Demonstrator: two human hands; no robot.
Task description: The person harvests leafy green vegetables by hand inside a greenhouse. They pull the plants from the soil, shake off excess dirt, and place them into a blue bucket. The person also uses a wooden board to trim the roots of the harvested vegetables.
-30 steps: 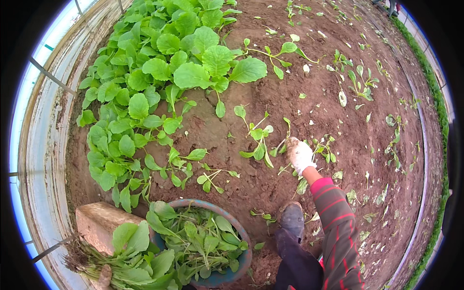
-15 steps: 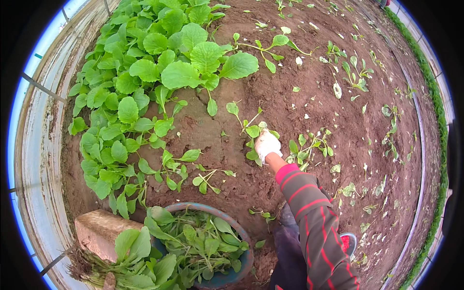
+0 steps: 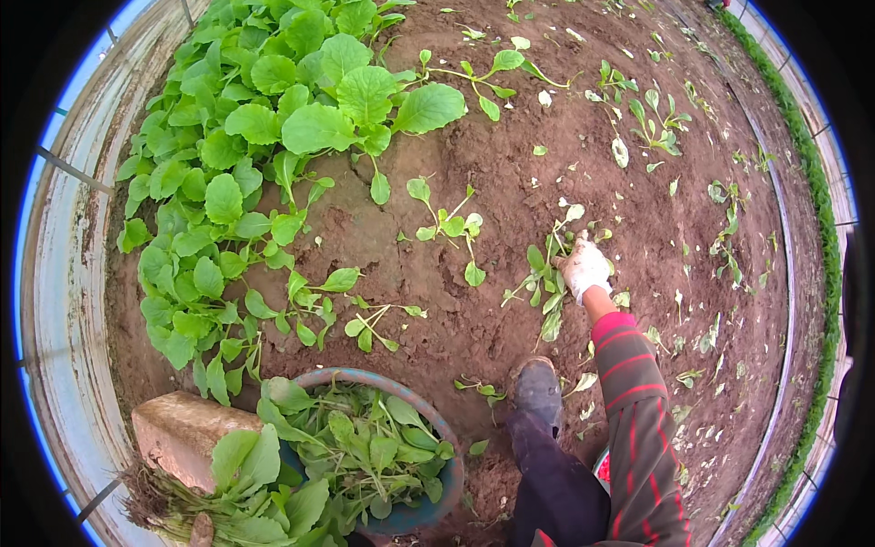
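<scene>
My right hand (image 3: 585,267), in a soiled white glove, reaches down to the soil with its fingers closed at a clump of small leafy plants (image 3: 545,284). Leaves stick out on both sides of the glove, and the fingertips are partly hidden. At the lower left, only a thumb of my left hand (image 3: 202,529) shows, pressed over a bunch of leafy greens (image 3: 260,497) with its roots on. The rest of that hand is out of sight. Beside the bunch stands a round blue tub (image 3: 456,474) heaped with pulled greens (image 3: 383,451).
Dense leafy greens (image 3: 228,164) grow along the left bed. A brown block (image 3: 187,433) sits by the tub. Loose small plants (image 3: 447,223) and scattered leaves lie on brown soil. My shoe (image 3: 536,394) stands below the right hand. A pale wall (image 3: 68,301) runs along the left.
My right hand has moved right, from one small plant to the clump beside it. The first plant lies uncovered on the soil. My shoe has come into view; the left hand stays put.
</scene>
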